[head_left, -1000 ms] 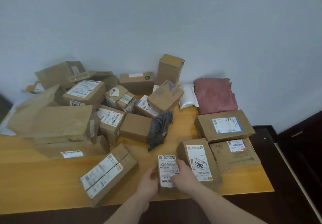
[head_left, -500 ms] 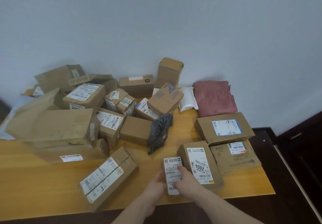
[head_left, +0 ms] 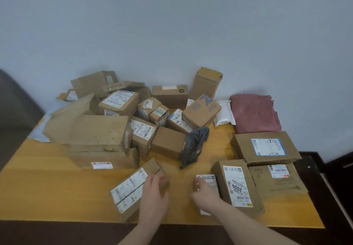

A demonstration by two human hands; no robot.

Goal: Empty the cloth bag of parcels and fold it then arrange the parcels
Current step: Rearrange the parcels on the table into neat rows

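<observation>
Our left hand [head_left: 153, 191] rests spread on the long labelled box [head_left: 133, 187], lying diagonally at the table's [head_left: 47, 187] front edge; our right hand [head_left: 205, 193] loosely touches the small parcel [head_left: 208, 180].

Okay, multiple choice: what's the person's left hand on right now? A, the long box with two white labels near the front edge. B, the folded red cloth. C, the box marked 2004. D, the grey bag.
A: the left hand rests on the long two-label box at the table's front edge.
</observation>
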